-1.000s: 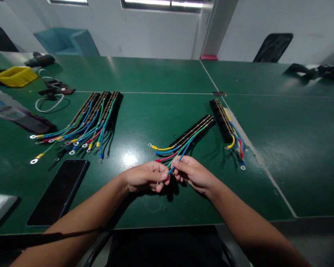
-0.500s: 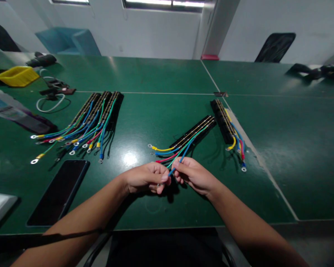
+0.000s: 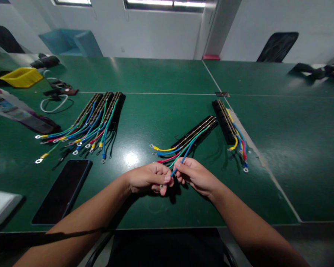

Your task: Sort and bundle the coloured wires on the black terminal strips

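Both my hands meet low over the green table [image 3: 161, 74], pinching the free end of a blue wire [image 3: 187, 151]. My left hand [image 3: 150, 178] is closed round the wire's tip, and my right hand [image 3: 196, 176] pinches it just behind. The wire runs up to a black terminal strip [image 3: 196, 131] lying slantwise ahead of my hands. Yellow, red, green and another blue wire with ring lugs fan out leftward from the same strip.
A second wired strip [image 3: 225, 120] lies to the right. Three wired strips [image 3: 102, 111] lie side by side at the left. A dark phone [image 3: 62, 191] rests near the front left edge. A yellow tray [image 3: 21, 76] and loose cables sit far left.
My hands hold the blue wire in the same pinch. The whole view has slid slightly to the right as my head moved.
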Available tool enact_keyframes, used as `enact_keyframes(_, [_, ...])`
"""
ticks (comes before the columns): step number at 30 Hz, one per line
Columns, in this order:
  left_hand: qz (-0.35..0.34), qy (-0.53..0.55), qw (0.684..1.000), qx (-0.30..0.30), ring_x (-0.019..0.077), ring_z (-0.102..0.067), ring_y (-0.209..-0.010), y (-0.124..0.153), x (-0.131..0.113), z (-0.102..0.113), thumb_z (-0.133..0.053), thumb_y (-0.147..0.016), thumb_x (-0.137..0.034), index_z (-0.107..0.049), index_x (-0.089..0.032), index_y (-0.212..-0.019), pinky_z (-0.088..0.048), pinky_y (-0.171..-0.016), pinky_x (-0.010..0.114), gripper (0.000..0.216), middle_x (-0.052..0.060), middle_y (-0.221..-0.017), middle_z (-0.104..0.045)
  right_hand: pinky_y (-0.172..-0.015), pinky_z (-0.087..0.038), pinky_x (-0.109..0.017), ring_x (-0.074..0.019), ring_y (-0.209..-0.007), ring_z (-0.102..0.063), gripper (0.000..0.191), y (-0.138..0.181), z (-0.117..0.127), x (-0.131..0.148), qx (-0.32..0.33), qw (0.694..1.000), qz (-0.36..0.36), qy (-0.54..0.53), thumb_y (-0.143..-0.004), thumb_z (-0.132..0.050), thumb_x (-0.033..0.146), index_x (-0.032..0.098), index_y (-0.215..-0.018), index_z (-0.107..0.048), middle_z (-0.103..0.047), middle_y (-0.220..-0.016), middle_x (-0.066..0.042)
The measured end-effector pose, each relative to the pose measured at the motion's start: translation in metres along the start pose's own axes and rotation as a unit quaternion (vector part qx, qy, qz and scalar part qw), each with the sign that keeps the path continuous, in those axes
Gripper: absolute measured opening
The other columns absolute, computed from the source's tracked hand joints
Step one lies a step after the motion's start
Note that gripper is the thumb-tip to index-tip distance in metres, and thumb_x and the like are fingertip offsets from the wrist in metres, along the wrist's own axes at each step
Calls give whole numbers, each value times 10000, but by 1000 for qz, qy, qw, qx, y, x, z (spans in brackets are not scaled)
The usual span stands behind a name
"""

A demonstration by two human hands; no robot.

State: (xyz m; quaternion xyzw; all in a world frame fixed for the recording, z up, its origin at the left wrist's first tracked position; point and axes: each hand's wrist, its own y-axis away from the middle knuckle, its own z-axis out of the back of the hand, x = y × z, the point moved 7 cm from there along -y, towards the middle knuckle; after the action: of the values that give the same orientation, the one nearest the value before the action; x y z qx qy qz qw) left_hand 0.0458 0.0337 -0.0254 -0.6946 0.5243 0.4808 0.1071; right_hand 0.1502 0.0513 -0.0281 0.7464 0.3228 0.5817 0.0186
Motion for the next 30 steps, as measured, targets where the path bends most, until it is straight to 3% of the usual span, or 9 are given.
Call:
enact_keyframes(7, [-1,-1,1000,-21,60,-429,-433,2,1,4,-734,-739,-413,-523,-126,-709,-280,-449,175,358,-9,-501,-569,-457,-338,-178,-53,-484,-477,341,0,1,0,-4,1000,3,-3,-770,-682,456,155,-776,-524,-534,-603,39])
enact_keyframes(12, [0,-9,1000,-10,37,-349,-398,0,0,0,-713,-758,-422,-546,-112,-746,-209,-410,171,352,32,-571,-634,-459,-339,-181,-54,-487,-481,355,-1,1,-1,-1,1000,9,10,-776,-667,478,156,-760,-521,-532,-594,38])
enact_keyframes(20, [7,-21,999,-34,59,-435,-430,1,1,3,-741,-719,-449,-512,-134,-716,-279,-447,174,390,-18,-506,-570,-453,-343,-179,-56,-484,-490,340,-1,2,-2,-6,1000,10,11,-770,-674,467,163,-778,-522,-542,-605,40])
enact_keyframes(26, [-6,-36,999,-17,36,-329,-393,0,-3,-2,-691,-765,-464,-526,-121,-729,-196,-409,177,383,15,-538,-615,-453,-347,-180,-58,-489,-482,332,-1,1,-2,-4,1000,12,11,-777,-668,459,162,-777,-520,-534,-609,36])
enact_keyframes(30, [1,-40,999,-24,45,-369,-404,0,-1,0,-701,-756,-469,-522,-129,-734,-218,-418,179,385,0,-531,-597,-452,-346,-182,-58,-486,-477,330,-1,1,-1,-6,1000,13,11,-775,-671,456,162,-771,-520,-533,-608,36])
